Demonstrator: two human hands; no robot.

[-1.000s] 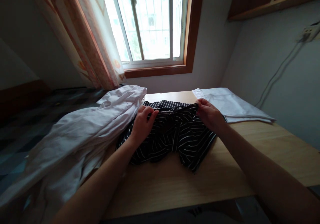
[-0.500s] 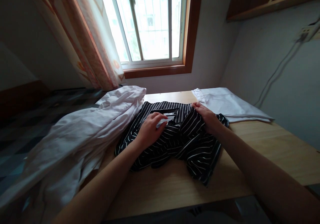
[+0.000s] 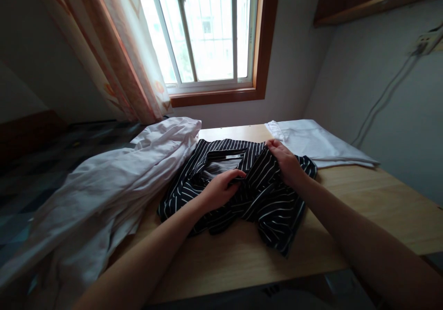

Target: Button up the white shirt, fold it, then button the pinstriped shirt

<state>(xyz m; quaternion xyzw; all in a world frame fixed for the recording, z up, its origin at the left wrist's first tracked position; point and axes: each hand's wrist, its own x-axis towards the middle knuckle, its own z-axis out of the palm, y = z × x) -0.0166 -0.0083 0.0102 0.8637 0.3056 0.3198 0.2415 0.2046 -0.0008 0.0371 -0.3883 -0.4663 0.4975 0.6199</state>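
Observation:
A black shirt with white stripes lies rumpled on the wooden table, its collar opening facing up. At the lower right edge of that opening, my left hand is closed, fingertips pinching the fabric. My right hand grips the shirt farther right, near its back edge, thumb and fingers pressed together on the cloth. A pale label shows inside the back of the collar. Part of the shirt's front is hidden behind my left hand and forearm.
Crumpled white cloth covers the table's left side and hangs over a dark checked surface. A folded white garment lies at the back right. Behind stand a window and a curtain; a shelf hangs upper right.
My left hand has moved right and toward me, from over the collar opening to its front edge, and now pinches the fabric there. My right hand has stayed in place.

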